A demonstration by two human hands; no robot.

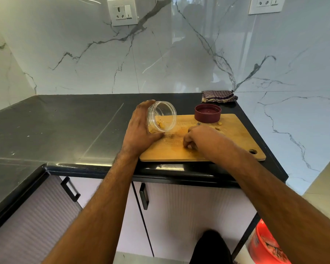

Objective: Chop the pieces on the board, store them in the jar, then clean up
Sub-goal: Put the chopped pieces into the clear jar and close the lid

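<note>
bare counter (55,126) left of board (234,134), lid (207,113) and cloth (218,96) seemingly crowding the back

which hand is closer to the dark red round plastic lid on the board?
Right. The right hand rests curled on the wooden cutting board, just in front of the dark red round plastic lid. The left hand is further left, gripping the tilted clear plastic jar.

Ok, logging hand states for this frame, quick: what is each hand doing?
Left hand: holds the tilted clear jar.
Right hand: fingers curled down on the cutting board; what they pinch, if anything, cannot be told.
</note>
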